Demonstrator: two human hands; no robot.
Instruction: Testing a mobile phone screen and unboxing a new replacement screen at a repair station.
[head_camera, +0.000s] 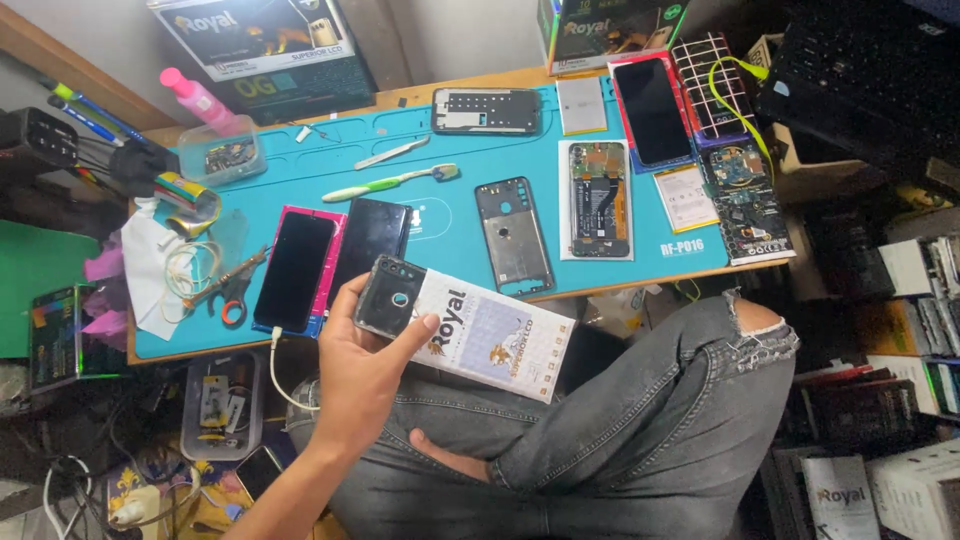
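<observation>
Clearly the left hand (365, 365) is closed around one end of a long white box (490, 335) — thumb across its face, fingers behind — with a dark phone back cover (388, 297) pinched against that same end. The box juts out to the right over the person's knee (700, 360), below the near edge of the blue work mat (450, 225). My worry: the grip bears on one end only, so the far end could sag and twist free, and the cover, held merely by pressure, could slide off onto the floor. The right hand is not in view. Just beyond the thumb lie two dark phones (330, 260) near the mat's edge — a stray swing of the box could knock them.
</observation>
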